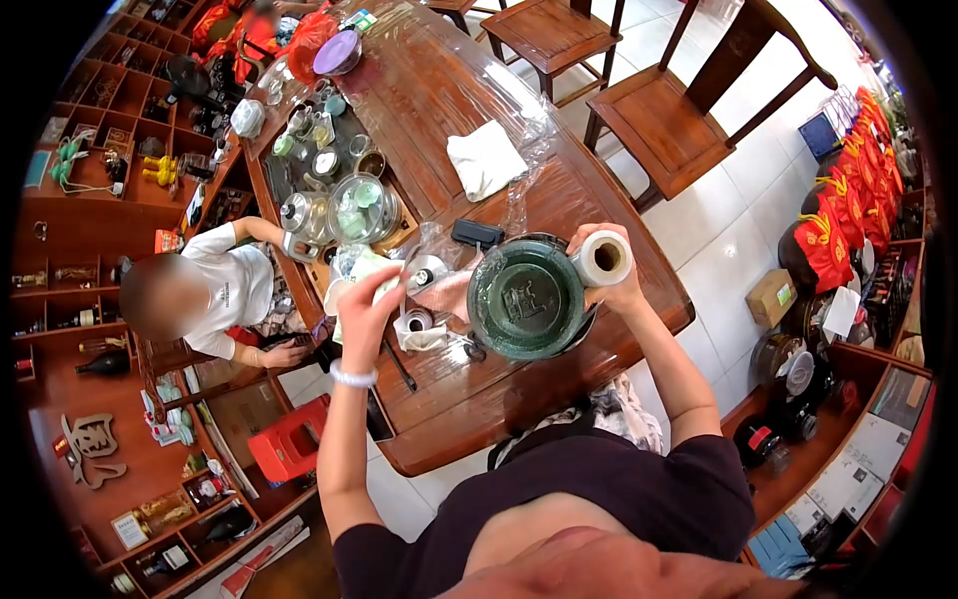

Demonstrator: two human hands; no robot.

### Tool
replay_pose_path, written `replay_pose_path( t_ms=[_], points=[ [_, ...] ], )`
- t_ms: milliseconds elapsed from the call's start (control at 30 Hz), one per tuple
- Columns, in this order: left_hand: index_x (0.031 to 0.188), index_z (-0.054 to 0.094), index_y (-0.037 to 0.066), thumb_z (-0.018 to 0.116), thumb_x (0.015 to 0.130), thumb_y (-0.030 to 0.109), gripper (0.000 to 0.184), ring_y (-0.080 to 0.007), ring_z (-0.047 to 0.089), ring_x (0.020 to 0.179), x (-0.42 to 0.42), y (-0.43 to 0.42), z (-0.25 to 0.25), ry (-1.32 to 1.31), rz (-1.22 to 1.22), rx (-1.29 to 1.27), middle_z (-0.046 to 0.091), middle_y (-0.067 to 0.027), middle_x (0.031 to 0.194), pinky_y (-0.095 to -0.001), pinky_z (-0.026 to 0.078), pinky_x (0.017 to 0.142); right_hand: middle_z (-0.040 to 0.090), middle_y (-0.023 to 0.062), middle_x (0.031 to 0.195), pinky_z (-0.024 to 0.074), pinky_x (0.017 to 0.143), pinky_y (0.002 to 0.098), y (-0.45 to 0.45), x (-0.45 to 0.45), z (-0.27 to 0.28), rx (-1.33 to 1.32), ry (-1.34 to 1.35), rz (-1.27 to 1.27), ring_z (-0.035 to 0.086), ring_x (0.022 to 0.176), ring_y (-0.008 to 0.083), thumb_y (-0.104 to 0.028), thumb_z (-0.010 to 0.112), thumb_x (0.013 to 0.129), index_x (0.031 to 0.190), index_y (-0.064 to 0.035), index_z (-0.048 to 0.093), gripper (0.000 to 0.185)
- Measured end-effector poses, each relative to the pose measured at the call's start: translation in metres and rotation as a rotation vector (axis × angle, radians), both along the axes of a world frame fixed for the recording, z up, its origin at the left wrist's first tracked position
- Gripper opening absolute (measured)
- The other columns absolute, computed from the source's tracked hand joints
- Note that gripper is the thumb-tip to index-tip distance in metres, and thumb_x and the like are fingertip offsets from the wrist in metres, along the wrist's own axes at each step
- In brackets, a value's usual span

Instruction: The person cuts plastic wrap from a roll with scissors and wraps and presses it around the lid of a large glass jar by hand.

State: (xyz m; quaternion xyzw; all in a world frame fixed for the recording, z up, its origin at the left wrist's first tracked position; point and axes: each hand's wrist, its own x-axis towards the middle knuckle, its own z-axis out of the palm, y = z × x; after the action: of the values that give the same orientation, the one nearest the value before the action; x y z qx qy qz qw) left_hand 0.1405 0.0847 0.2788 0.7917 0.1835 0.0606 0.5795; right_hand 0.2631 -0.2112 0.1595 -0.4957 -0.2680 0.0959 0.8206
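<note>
In the head view my right hand grips a roll of clear plastic film, its hollow brown core facing up. My left hand, with a pale bracelet on the wrist, is raised with thumb and fingers pinched together; a clear strip of film shows at the fingertips. Between the hands stands a dark green round pot with a square raised mark in its middle. My right hand is beside its rim. Near my left hand are a pink cloth and a small white-wrapped cup.
A tea tray with teapots and cups covers the table's far left. A white cloth and a black box lie on the table. Another person sits at the left. Wooden chairs stand beyond the table.
</note>
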Motion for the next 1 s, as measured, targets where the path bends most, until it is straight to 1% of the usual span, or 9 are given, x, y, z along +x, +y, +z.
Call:
replay_pose_path(
  t_ms=[167, 200, 267, 367, 533, 600, 767, 833, 1000],
  points=[
    [0.106, 0.061, 0.004, 0.065, 0.071, 0.01, 0.036, -0.0217, 0.054, 0.102, 0.113, -0.063, 0.047, -0.179, -0.721, 0.168, 0.06, -0.0104, 0.106, -0.0328, 0.041, 0.089, 0.048, 0.0083, 0.103, 0.0431, 0.078, 0.0352, -0.002, 0.004, 0.002, -0.077, -0.07, -0.02, 0.05, 0.091, 0.02, -0.03, 0.087, 0.038, 0.115, -0.0085, 0.036, 0.095],
    [0.106, 0.061, 0.004, 0.065, 0.071, 0.01, 0.036, -0.0217, 0.054, 0.102, 0.129, -0.074, 0.046, -0.176, -0.733, 0.173, 0.06, -0.0104, 0.106, -0.0328, 0.041, 0.089, 0.048, 0.0082, 0.103, 0.0431, 0.078, 0.0343, -0.001, 0.003, 0.006, -0.099, -0.053, -0.012, 0.05, 0.091, 0.0195, -0.032, 0.087, 0.038, 0.114, -0.0081, 0.036, 0.095],
    [0.108, 0.06, 0.004, 0.068, 0.068, 0.013, 0.042, -0.0214, 0.052, 0.102, 0.155, -0.096, 0.044, -0.091, -1.092, 0.185, 0.059, -0.0106, 0.108, -0.0347, 0.04, 0.089, 0.048, 0.0051, 0.108, 0.0424, 0.083, 0.0296, -0.002, 0.003, 0.008, -0.128, -0.033, 0.017, 0.05, 0.097, 0.0144, -0.036, 0.087, 0.04, 0.117, -0.0054, 0.035, 0.097],
    [0.108, 0.06, 0.006, 0.07, 0.062, 0.013, 0.047, -0.0238, 0.052, 0.099, 0.171, -0.124, 0.049, -0.069, -1.346, 0.214, 0.059, -0.0106, 0.105, -0.0353, 0.037, 0.091, 0.049, 0.0052, 0.107, 0.0424, 0.084, 0.031, 0.001, 0.003, 0.003, -0.108, -0.024, 0.011, 0.05, 0.098, 0.0153, -0.039, 0.087, 0.039, 0.113, -0.0071, 0.034, 0.096],
    [0.11, 0.057, 0.007, 0.076, 0.056, 0.019, 0.058, -0.0283, 0.04, 0.114, 0.177, -0.132, 0.034, -0.093, -1.427, 0.251, 0.041, -0.0142, 0.122, -0.038, 0.034, 0.095, 0.047, 0.0064, 0.109, 0.0416, 0.086, 0.0339, 0.004, 0.001, 0.004, -0.088, 0.002, -0.016, 0.049, 0.101, 0.0181, -0.037, 0.089, 0.036, 0.113, -0.008, 0.034, 0.099],
    [0.11, 0.057, 0.008, 0.076, 0.056, 0.019, 0.058, -0.0284, 0.04, 0.113, 0.18, -0.138, 0.031, -0.117, -1.458, 0.227, 0.042, -0.0142, 0.122, -0.0384, 0.033, 0.095, 0.044, 0.0071, 0.113, 0.0407, 0.088, 0.0351, 0.007, 0.002, 0.007, -0.026, 0.063, -0.072, 0.047, 0.104, 0.0209, -0.032, 0.09, 0.034, 0.12, -0.0068, 0.036, 0.104],
    [0.104, 0.058, 0.008, 0.076, 0.056, 0.021, 0.053, -0.0294, 0.044, 0.111, 0.193, -0.148, 0.006, -0.238, -1.585, 0.046, 0.051, -0.0118, 0.114, -0.0403, 0.031, 0.097, 0.051, 0.0041, 0.11, 0.0441, 0.085, 0.0333, -0.003, -0.011, 0.001, -0.203, 0.287, -0.084, 0.051, 0.1, 0.0189, -0.028, 0.091, 0.035, 0.112, -0.0073, 0.048, 0.091],
    [0.1, 0.058, 0.007, 0.074, 0.055, 0.02, 0.05, -0.0285, 0.047, 0.107, 0.193, -0.147, 0.001, -0.259, -1.553, 0.042, 0.056, -0.0105, 0.106, -0.0419, 0.029, 0.098, 0.052, 0.0042, 0.109, 0.0447, 0.084, 0.0334, -0.004, -0.006, 0.0, -0.23, 0.167, -0.033, 0.052, 0.1, 0.019, -0.034, 0.091, 0.033, 0.114, -0.0077, 0.045, 0.097],
    [0.096, 0.059, 0.004, 0.073, 0.053, 0.018, 0.048, -0.0271, 0.052, 0.1, 0.199, -0.133, -0.007, -0.265, -1.495, -0.01, 0.058, -0.0106, 0.101, -0.045, 0.024, 0.103, 0.046, 0.0072, 0.117, 0.0392, 0.092, 0.0348, -0.001, -0.006, 0.008, -0.179, 0.27, -0.046, 0.047, 0.11, 0.0204, -0.044, 0.088, 0.03, 0.126, -0.0046, 0.031, 0.119]
  ],
)
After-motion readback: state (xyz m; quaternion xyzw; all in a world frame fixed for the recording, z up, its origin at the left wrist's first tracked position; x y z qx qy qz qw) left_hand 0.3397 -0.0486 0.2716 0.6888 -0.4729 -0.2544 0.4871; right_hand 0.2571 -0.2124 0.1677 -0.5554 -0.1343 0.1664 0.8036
